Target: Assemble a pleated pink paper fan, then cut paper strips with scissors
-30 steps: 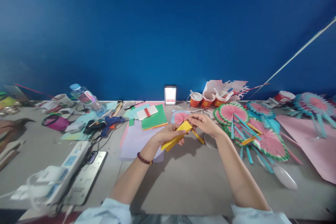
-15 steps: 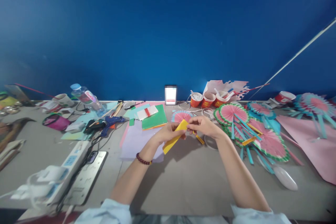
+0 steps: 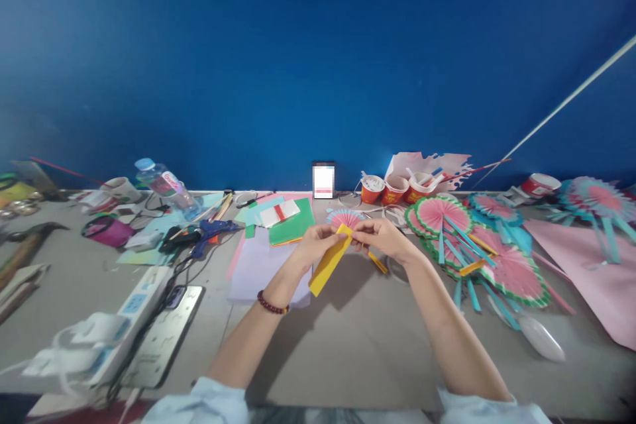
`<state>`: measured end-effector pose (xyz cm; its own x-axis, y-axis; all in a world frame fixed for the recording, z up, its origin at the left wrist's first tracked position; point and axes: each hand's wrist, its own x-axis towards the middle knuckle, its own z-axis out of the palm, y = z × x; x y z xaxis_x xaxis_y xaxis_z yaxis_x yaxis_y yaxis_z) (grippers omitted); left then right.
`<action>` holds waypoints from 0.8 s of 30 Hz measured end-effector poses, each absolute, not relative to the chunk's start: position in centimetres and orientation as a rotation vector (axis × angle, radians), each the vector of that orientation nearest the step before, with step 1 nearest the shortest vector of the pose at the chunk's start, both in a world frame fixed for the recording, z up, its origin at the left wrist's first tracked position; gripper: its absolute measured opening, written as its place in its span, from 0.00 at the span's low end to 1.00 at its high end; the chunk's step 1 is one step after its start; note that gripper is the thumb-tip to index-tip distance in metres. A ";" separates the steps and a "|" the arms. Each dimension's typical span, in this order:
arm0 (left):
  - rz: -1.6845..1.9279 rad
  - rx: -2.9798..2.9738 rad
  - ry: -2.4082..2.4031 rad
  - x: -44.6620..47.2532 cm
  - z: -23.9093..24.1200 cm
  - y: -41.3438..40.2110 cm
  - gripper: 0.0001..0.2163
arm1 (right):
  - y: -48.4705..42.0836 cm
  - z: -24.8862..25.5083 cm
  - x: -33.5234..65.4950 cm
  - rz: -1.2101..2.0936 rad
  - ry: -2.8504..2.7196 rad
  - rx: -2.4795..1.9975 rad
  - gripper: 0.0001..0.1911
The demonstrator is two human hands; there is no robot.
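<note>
A narrow yellow paper strip [image 3: 328,265] slants between my hands above the grey table. My left hand [image 3: 314,243] pinches it near its upper part, a beaded bracelet on that wrist. With fingertips closed at the strip's top end, my right hand [image 3: 381,237] grips it from the other side. Below the right hand lies a small folded yellow piece [image 3: 377,263]. Just behind my hands rests a pleated pink and blue paper rosette [image 3: 344,217], partly hidden. Lilac paper sheets [image 3: 258,271] lie beside my left forearm.
Watermelon-like paper fans [image 3: 443,215] and a white spoon [image 3: 541,339] lie on the right. Red paper cups [image 3: 396,189] stand by the blue wall. A blue glue gun [image 3: 211,232], bottle [image 3: 166,183], power strip [image 3: 130,318] and phone [image 3: 166,338] are on the left.
The yellow strip has tilted slightly, showing more of its face. My fingers have shifted a little to the left near its top end, with both hands still gripping it.
</note>
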<state>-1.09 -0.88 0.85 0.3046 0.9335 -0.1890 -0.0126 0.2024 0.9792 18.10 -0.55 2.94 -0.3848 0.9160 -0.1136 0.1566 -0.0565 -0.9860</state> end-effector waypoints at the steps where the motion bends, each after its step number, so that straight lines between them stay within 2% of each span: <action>1: 0.865 1.168 1.032 -1.1 0.9 -0.9 0.15 | -0.6 3.0 18.0 1.491 -1.554 -1.169 0.19; 9: 0.928 1.196 0.911 -1.0 1.6 -1.3 0.18 | -0.6 2.1 17.5 1.384 -1.534 -1.116 0.17; 12: 0.953 1.131 0.882 -1.0 1.6 -1.3 0.17 | -0.9 2.2 17.3 1.328 -1.545 -1.046 0.15; 17: 0.987 1.023 0.834 -1.2 1.6 -1.2 0.17 | -1.2 2.2 16.7 1.309 -1.449 -0.920 0.20; 24: 0.974 0.966 0.780 -1.2 1.8 -1.3 0.15 | -1.1 1.9 16.0 1.276 -1.359 -0.910 0.17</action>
<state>-1.18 -1.32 1.76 0.3701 0.9221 -0.1133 -0.3126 0.2384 0.9195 16.02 -1.14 1.94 -0.1971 0.9648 0.1742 -0.1127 0.1542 -0.9816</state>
